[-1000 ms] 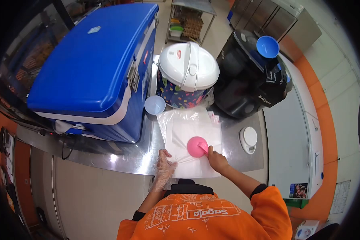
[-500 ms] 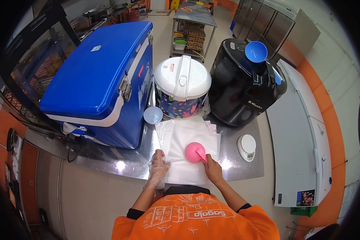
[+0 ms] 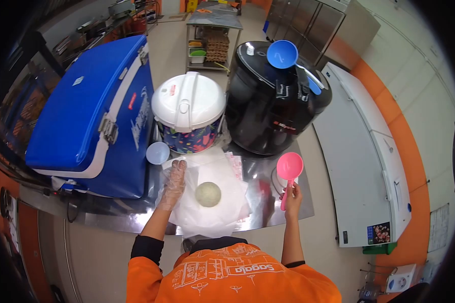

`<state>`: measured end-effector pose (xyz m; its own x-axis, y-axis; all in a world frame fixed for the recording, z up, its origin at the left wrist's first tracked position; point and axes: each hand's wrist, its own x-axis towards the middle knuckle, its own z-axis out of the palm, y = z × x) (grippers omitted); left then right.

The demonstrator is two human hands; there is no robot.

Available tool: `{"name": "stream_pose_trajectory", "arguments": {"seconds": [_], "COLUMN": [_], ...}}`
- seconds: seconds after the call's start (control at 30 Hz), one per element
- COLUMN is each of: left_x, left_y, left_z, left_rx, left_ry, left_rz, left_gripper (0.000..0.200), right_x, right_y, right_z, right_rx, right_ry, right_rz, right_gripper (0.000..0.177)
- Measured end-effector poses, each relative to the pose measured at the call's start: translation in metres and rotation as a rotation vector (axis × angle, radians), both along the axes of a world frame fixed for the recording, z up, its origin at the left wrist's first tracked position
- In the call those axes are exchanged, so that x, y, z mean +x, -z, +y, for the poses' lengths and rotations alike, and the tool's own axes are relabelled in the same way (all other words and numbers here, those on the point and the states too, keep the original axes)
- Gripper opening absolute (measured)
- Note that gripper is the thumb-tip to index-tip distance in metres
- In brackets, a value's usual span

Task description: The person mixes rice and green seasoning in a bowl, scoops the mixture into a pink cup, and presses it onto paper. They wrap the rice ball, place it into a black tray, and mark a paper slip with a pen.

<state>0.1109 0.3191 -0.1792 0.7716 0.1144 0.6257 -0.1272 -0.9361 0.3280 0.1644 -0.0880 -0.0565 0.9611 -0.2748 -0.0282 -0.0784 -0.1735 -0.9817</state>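
A pale, rounded mound [image 3: 208,194] sits on white sheets of paper [image 3: 227,212] on the steel table. My left hand [image 3: 174,184], in a clear plastic glove, lies at the left edge of the sheets, its fingers pointing forward; whether it grips the sheet's edge is unclear. Bare and closed round a handle, my right hand [image 3: 292,198] holds a pink scoop [image 3: 290,165] to the right of the sheets. The scoop's bowl faces up and looks empty. Partly hidden beneath the scoop is a white scale [image 3: 276,183].
A blue cooler box [image 3: 86,106] stands at the left. Behind the sheets are a light blue cup [image 3: 157,153] and a white-lidded rice cooker [image 3: 188,106]. A large black cooker [image 3: 258,116] carries a blue scoop [image 3: 282,54]. The table's front edge is near my body.
The pink scoop has lifted off the sheets and moved right, uncovering the pale mound. My left hand has moved forward along the sheets' left side. The camera view has turned right.
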Motion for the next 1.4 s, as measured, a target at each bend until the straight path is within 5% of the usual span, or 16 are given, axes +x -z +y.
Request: {"name": "stream_pose_trajectory", "arguments": {"seconds": [0.1,0.23,0.37,0.4,0.5,0.6,0.7,0.73,0.83,1.13,1.33,1.4], "left_x": [0.014,-0.021,-0.069,-0.081,-0.111,-0.131,-0.148,-0.152,-0.154,-0.119,-0.143,-0.142], "left_y": [-0.031,-0.101,-0.112,-0.105,-0.107,-0.100,-0.083,-0.082,-0.079,-0.113,-0.108,-0.091], "left_z": [-0.013,-0.040,-0.065,-0.070,-0.089,-0.098,-0.099,-0.098,-0.100,-0.114,-0.078,-0.060], "left_rx": [-0.101,-0.305,-0.384,-0.403,-0.395,-0.414,-0.418,-0.400,-0.346,-0.141,-0.040,-0.406], "left_ry": [-0.034,-0.067,-0.133,-0.155,-0.107,-0.011,0.079,0.093,0.110,0.219,0.027,0.091], "left_rz": [0.196,-0.020,0.038,0.106,0.229,0.325,0.371,0.386,0.379,0.538,0.533,0.554], "left_gripper": [0.038,0.030,0.033,0.033,0.033,0.032,0.032,0.031,0.032,0.058,0.030,0.019], "right_x": [0.026,0.026,0.030,0.028,0.018,-0.017,-0.057,-0.065,-0.078,-0.041,-0.012,0.002], "right_y": [0.040,0.046,0.058,0.044,0.024,0.018,0.039,0.054,0.053,0.030,0.022,0.029], "right_z": [-0.034,-0.027,-0.027,-0.019,-0.008,0.002,0.028,0.033,0.047,0.052,0.077,0.078], "right_rx": [-0.232,-0.519,-0.876,-0.783,-1.103,-0.989,-0.873,-0.656,-0.980,-0.006,0.438,0.430], "right_ry": [0.008,0.156,0.204,0.191,0.363,0.222,-0.337,-0.378,-0.402,-0.548,-0.781,-0.852], "right_rz": [-0.037,-0.184,-0.168,-0.042,-0.327,-0.257,-0.181,0.097,0.011,0.280,0.160,0.175], "right_gripper": [0.027,0.020,0.023,0.026,0.029,0.026,0.021,0.025,0.025,0.014,0.009,0.010]}}
